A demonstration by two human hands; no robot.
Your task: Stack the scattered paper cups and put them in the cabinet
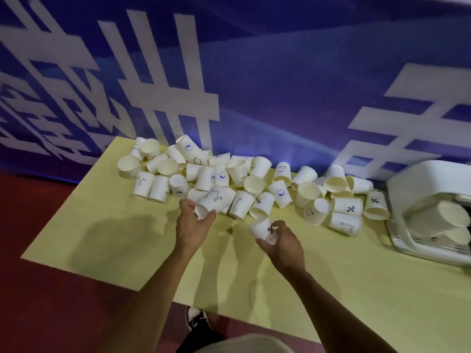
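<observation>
**Layout around the cup pile (229,179)**

Pile lies on the table (102,238), along its far edge. Behind pile: banner (280,72). Right of pile: cabinet (420,179), stacked cups (441,215) inside. Before pile: left hand (192,226) gripping a cup (216,200), right hand (283,244) gripping a second cup (261,229).

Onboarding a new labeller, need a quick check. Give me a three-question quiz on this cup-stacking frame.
1. True or false: the left hand holds the cup marked Hi.
2. The cup in the right hand shows: A) % B) HELLO C) a whale.
3. Fill in: stacked cups already lie inside the white ___ on the table.
Key: 1 true; 2 A; 3 cabinet.
</observation>
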